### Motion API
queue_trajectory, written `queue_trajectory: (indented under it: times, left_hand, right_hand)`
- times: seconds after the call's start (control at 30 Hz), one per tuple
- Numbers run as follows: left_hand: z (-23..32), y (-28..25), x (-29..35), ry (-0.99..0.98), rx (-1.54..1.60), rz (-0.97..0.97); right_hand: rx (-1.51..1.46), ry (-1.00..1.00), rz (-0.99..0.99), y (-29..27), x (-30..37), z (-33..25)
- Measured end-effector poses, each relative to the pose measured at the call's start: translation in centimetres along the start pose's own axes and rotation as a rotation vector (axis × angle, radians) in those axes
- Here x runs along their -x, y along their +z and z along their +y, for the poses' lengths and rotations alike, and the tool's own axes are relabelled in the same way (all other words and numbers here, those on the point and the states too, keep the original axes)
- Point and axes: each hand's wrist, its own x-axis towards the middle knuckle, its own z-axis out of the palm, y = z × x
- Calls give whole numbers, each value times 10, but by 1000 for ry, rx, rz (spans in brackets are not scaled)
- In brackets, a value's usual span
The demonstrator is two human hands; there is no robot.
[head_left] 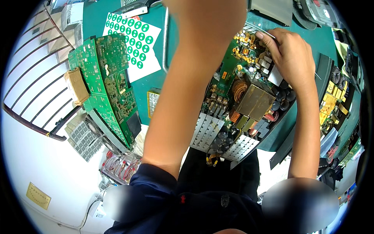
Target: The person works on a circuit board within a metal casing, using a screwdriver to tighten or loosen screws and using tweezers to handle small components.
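Observation:
In front of me lies a power supply circuit board [255,102], crowded with a large boxed transformer, copper coils, black capacitors and perforated metal heat sinks. My right hand [291,52] grips its far right edge, thumb on top and fingers curled over the rim. Across the board's left side reaches my left forearm, close to the camera. My left hand [212,17] is at the top edge of the picture, its fingers cut off or hidden, so what it holds cannot be seen.
Another green circuit board [106,87] stands at the left beside a white sheet of green round stickers [137,72]. A utility knife [135,11] lies at the far edge of the green mat. Further boards [334,97] and dark panels stand at the right. A wire-filled bin [120,169] sits lower left.

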Motion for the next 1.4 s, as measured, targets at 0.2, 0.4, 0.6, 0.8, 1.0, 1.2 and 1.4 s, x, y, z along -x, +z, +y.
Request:
queue_trajectory:
  times: [0.2, 0.4, 0.6, 0.8, 1.0, 1.2, 1.4]
  left_hand:
    - [49, 15, 78, 33, 181, 269]
    - [61, 19, 112, -20, 109, 276]
    - [63, 26, 107, -8, 92, 297]
    - [64, 24, 103, -36, 78, 255]
    - [64, 26, 100, -48, 110, 275]
    - [64, 16, 93, -71, 135, 200]
    - [62, -1, 71, -130, 176, -8]
  right_hand:
    - [19, -60, 36, 3, -1, 1]
    - [42, -29, 46, 7, -1, 2]
    - [45, -32, 39, 4, 0, -1]
    - [34, -65, 49, 3, -1, 0]
    - [3, -48, 47, 4, -1, 1]
    - [1, -62, 58, 4, -1, 1]
    - [6, -54, 58, 4, -1, 0]
